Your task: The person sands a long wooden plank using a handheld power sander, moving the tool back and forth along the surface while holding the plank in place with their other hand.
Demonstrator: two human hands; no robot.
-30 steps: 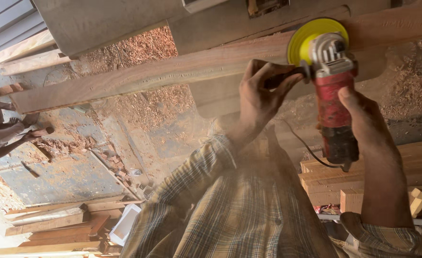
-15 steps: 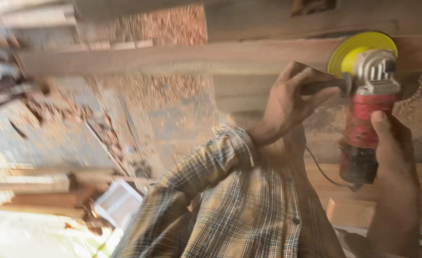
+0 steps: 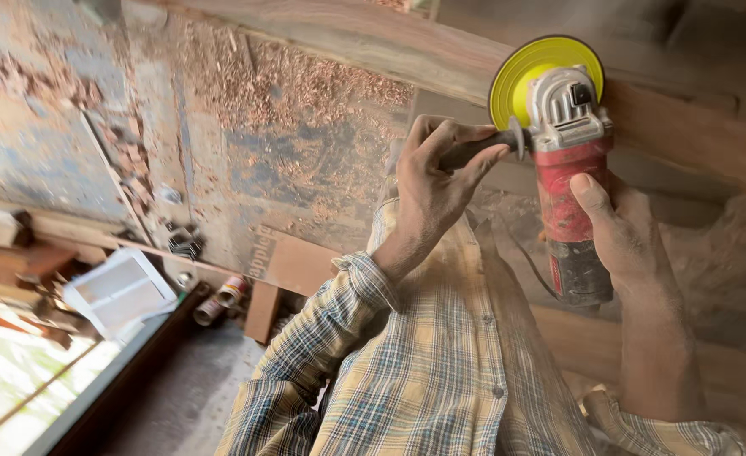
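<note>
Angle grinder [image 3: 569, 181], red-bodied with a grey metal head and a black tail end, upright in the upper right of the view. Gripped in two hands. Yellow sanding disc [image 3: 531, 72] at its top, pressed flat against the long wooden plank [image 3: 373, 38] crossing the upper part of the view. Black side handle [image 3: 474, 150] jutting out leftward from the grey head.

Left hand [image 3: 436, 181] wrapped around that side handle, fingers [image 3: 440, 135] curled tight over it, thumb along the underside, no gap showing. Right hand [image 3: 622, 232] clasped about the red body from the right, thumb laid up along the front of the casing, remaining fingers hidden behind the tool, so only the closed grasp itself plain to see. Black power cord [image 3: 525, 262] trailing down from the tail toward the shirt.

Yellow and blue plaid shirt [image 3: 440, 371] filling the lower middle, cuff of the left sleeve just below the wrist, right cuff low at the right edge. Fine dust hazing the air near the disc.

Reddish wood shavings [image 3: 305, 84] scattered thickly over the worn blue-grey floor [image 3: 35, 160] beneath the plank. White rectangular tray [image 3: 119, 291] lower left, near stacked timber offcuts [image 3: 10, 245]. Two small cans [image 3: 221, 300] lying just beside a short wooden block [image 3: 263, 312]. Further planks [image 3: 727, 380] lying at the lower right, behind the right forearm.
</note>
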